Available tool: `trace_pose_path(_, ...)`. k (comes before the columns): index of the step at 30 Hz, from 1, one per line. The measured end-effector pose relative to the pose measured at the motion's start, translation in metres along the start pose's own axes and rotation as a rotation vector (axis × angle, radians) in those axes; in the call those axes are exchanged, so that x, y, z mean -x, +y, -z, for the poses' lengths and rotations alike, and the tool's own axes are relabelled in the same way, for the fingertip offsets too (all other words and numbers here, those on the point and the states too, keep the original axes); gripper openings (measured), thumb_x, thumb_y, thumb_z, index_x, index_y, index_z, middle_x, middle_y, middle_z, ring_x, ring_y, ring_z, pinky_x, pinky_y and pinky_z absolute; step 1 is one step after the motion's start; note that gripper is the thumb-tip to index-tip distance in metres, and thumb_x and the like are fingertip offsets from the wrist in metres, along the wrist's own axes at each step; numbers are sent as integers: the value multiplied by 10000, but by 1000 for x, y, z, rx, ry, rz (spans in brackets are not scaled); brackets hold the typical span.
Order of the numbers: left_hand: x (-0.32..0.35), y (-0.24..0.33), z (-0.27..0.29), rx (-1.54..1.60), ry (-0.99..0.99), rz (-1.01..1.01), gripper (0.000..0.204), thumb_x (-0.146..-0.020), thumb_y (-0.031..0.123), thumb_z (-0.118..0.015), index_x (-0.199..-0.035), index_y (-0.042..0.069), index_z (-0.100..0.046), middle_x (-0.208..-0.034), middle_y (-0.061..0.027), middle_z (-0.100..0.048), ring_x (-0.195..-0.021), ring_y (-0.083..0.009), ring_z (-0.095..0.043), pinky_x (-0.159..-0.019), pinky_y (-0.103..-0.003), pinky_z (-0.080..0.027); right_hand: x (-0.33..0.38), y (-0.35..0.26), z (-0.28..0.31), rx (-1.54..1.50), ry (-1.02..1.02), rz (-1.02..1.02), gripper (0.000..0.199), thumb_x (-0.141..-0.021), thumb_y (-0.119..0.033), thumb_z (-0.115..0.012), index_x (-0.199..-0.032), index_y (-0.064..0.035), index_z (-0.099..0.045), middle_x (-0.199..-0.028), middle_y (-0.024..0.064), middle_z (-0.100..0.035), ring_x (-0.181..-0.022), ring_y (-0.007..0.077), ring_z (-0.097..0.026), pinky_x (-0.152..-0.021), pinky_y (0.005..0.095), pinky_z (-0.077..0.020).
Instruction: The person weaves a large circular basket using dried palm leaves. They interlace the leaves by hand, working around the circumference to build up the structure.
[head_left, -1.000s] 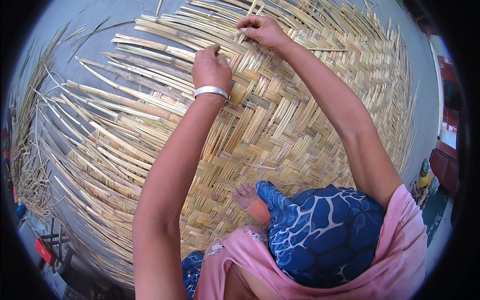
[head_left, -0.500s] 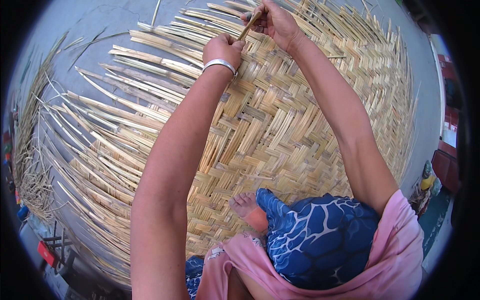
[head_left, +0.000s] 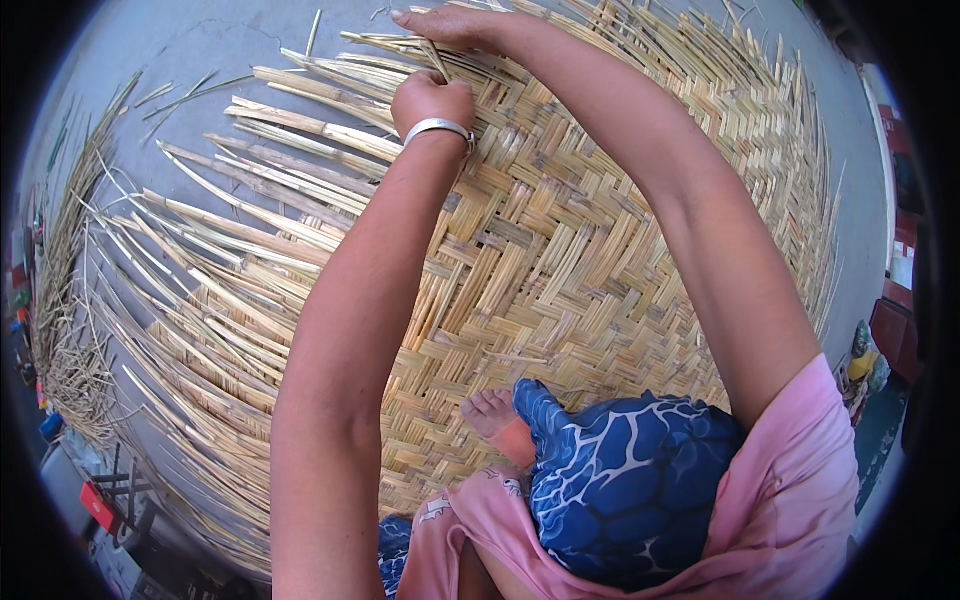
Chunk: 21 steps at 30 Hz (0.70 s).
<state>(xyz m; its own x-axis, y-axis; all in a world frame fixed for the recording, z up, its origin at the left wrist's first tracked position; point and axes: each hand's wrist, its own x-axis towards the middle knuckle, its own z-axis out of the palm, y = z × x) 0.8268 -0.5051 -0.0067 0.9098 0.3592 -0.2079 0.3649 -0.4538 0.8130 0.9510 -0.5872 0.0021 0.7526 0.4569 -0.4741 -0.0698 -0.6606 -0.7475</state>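
A large woven mat (head_left: 560, 230) of split, straw-coloured strips spreads under my arms and bare foot. Near its far left edge my left hand (head_left: 433, 103) is closed in a fist around a narrow reed strip (head_left: 435, 60), whose end sticks up past the thumb. My right hand (head_left: 450, 25) reaches across just beyond it, at the top of the view. It lies flat over the loose strip ends, one finger stretched out to the left; its other fingers are partly hidden. Unwoven strip ends (head_left: 310, 125) fan out from the mat's left side.
Grey floor (head_left: 190, 50) surrounds the mat. A heap of loose dry stalks (head_left: 75, 300) lies at the left. My bent knee in blue patterned cloth (head_left: 630, 490) and my foot (head_left: 495, 425) rest at the near side. A red item (head_left: 97, 507) sits at the lower left.
My right hand has moved left and away from me, off the strip near my left hand, and its fingers have straightened. The left hand has stayed nearly in place, still gripping.
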Motion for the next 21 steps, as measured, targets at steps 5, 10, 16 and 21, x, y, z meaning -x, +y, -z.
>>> trace_pose_path(5,3,1,1,244,17,95,166,-767,62,-638,-872,-66,-639,-681,-131,-652,-505,-188,-635,-474,-296,-498,15,-16,-1,-183,-3,-125,801,-904,-627,-390,-1418,-15,-349,-1460,175,-351,-1337,281,-343,-1069,432,-311)
trace_pose_path(10,10,6,4,359,-1,254,165,-745,110,-614,-789,-46,-587,-707,-190,-648,-517,-262,-654,-552,-351,-531,28,-11,1,-438,-102,101,671,-908,-576,-467,-1340,-62,-475,-1283,132,-537,-1105,243,-545,-925,412,-446)
trace_pose_path(16,20,6,1,471,52,217,155,-777,77,-592,-833,-62,-555,-692,-174,-640,-517,-257,-659,-507,-348,-530,27,-4,4,-434,-103,8,528,-891,-500,-551,-1219,-91,-610,-1100,77,-634,-959,179,-582,-811,361,-477)
trace_pose_path(21,15,1,-1,429,2,244,198,-811,99,-614,-911,-69,-585,-718,-176,-656,-516,-231,-659,-523,-331,-521,23,1,1,-414,-68,100,506,-899,-457,-557,-1214,-64,-609,-1090,62,-637,-953,166,-580,-819,346,-470)
